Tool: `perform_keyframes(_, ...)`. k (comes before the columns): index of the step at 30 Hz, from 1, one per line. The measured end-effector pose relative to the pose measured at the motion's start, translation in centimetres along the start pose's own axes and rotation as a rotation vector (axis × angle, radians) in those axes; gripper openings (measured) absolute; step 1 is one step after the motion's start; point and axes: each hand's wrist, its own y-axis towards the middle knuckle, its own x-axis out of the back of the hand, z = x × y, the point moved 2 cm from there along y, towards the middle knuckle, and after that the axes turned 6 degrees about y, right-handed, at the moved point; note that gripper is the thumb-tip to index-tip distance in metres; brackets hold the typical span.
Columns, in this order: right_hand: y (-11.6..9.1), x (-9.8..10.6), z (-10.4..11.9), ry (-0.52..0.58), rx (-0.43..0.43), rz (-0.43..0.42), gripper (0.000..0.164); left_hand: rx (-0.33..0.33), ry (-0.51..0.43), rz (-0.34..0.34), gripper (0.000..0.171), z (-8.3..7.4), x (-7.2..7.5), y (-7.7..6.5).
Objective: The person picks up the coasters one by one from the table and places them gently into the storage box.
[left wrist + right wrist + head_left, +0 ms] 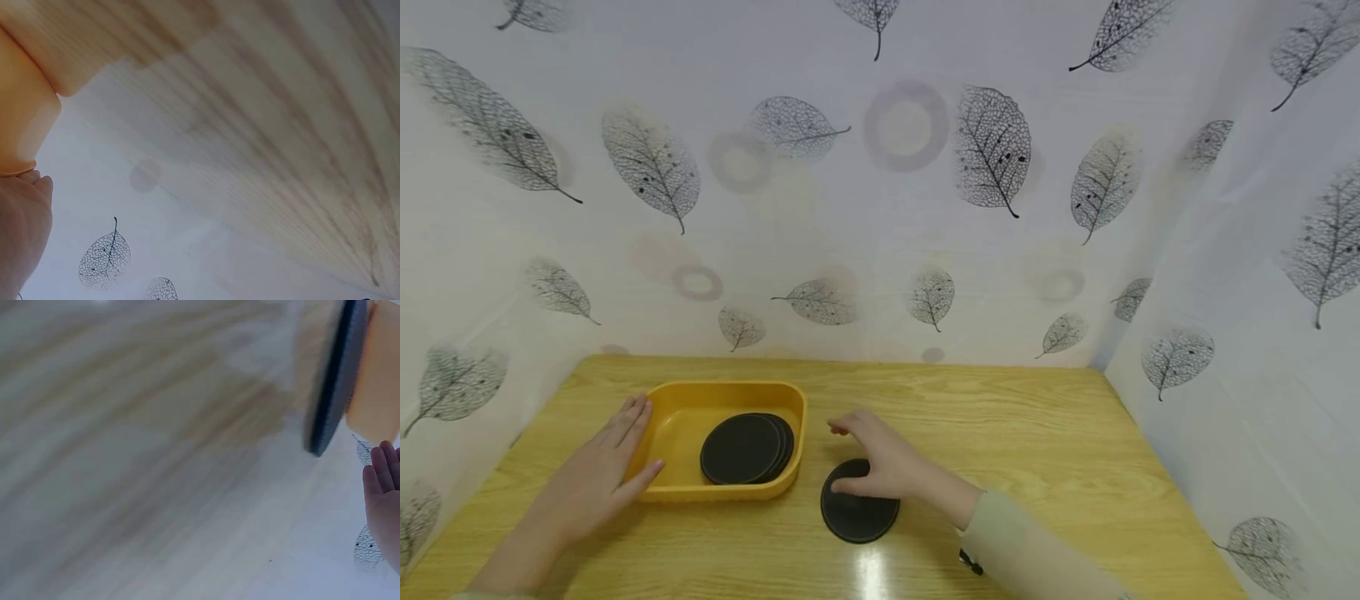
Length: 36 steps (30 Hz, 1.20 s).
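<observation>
A yellow rectangular tray (722, 493) stands on the left half of the table, holding a stack of round black coasters (741, 450) in its right part. My left hand (598, 471) rests against the tray's left wall, fingers straight, thumb over the front left corner. Right of the tray, one more black coaster (859, 523) lies on the table. Over it is my right hand (891, 462), thumb above the disc and fingers spread apart from the thumb, gripping nothing. The right wrist view shows the coaster edge-on (334, 381), with the hand's fingers beyond it.
The table (1015, 450) has a yellowish wood grain and reaches a wall covering (880, 225) printed with leaves at the back and sides. A dark small object (971, 562) shows under the right sleeve.
</observation>
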Motion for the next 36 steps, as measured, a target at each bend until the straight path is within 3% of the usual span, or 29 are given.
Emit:
perform_keyframes(10,-3.0,-0.1,-2.3,0.009,-0.046,0.103,0.091,-0.003,-0.002,-0.029,0.081,-0.2,0.2,0.3)
perform_keyframes(22,-4.4,-0.8,-3.0,-0.063,-0.062,0.24,0.119,-0.001,-0.003,-0.032,0.08,-0.2,0.3,0.5)
perform_keyframes(36,-4.0,-1.1,-2.5,-0.137,-0.033,0.256,0.112,0.004,0.002,-0.025,0.081,-0.2,0.0,0.0)
